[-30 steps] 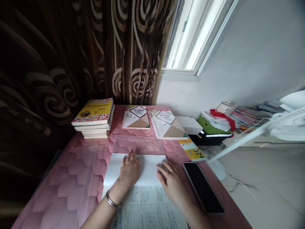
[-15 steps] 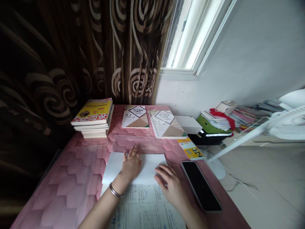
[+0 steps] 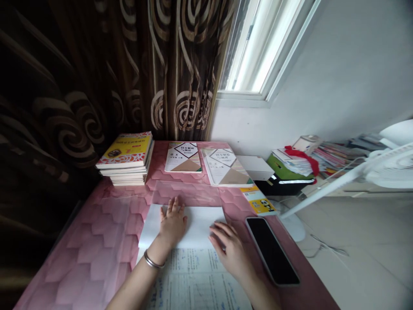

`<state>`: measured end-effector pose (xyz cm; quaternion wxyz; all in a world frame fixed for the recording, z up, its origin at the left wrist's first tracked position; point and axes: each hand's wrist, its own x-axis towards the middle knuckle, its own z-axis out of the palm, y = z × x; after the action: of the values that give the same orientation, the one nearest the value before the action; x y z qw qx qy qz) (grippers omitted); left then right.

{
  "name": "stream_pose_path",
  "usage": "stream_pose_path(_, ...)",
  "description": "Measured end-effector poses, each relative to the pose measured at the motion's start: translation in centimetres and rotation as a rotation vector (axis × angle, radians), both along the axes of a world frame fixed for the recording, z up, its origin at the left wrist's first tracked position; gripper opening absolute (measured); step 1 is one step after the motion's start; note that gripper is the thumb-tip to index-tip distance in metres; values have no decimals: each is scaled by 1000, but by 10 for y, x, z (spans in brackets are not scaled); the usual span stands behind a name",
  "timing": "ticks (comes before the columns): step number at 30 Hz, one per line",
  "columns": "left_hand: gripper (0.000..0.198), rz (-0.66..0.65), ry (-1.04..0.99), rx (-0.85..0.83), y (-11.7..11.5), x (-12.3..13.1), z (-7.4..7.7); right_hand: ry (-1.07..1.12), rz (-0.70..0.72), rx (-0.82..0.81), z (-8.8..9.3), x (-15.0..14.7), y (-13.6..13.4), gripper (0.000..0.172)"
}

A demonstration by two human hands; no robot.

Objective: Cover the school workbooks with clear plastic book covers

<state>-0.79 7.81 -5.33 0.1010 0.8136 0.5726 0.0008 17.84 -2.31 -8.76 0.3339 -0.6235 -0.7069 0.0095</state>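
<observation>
A white sheet or folded flap (image 3: 200, 221) lies across the upper part of a page with print and blue handwriting (image 3: 193, 284). My left hand (image 3: 173, 223) rests flat on this white paper, fingers spread and pointing away from me; a silver bangle circles the wrist. At the paper's right edge, my right hand (image 3: 227, 245) lies with fingers slightly bent and apart, holding nothing. Beyond the paper, a clear plastic cover (image 3: 187, 193) stretches over the pink table covering. To the right of my right hand lies a black-screened phone (image 3: 272, 252).
A stack of books (image 3: 125, 159) stands at the back left. Two workbooks (image 3: 183, 157) and a white box (image 3: 254, 167) sit along the back. A yellow panda-printed booklet (image 3: 258, 201) lies at the right edge. Beside the table are a white fan (image 3: 332, 185) and a green box (image 3: 287, 165).
My left hand has slid a little to the left across the white paper. My right hand stays in about the same place.
</observation>
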Motion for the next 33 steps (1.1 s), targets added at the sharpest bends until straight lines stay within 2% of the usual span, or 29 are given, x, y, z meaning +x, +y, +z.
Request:
stream_pose_path(4,52,-17,-7,-45,4,3,1,32,16,7,1,0,0,22)
stream_pose_path(10,54,-211,-61,-149,10,21,10,48,55,32,5,1,-1,20)
stream_pose_path(15,57,-238,-82,-182,14,36,11,29,76,23,6,2,-2,20)
stream_pose_path(21,56,-280,-109,-147,14,41,13,-43,110,12,7,1,-3,24)
stream_pose_path(25,55,-300,-105,-154,17,48,16,-9,136,41,8,1,-3,20)
stream_pose_path(33,52,-324,-126,-193,22,62,22,182,0,160,12,14,-4,14)
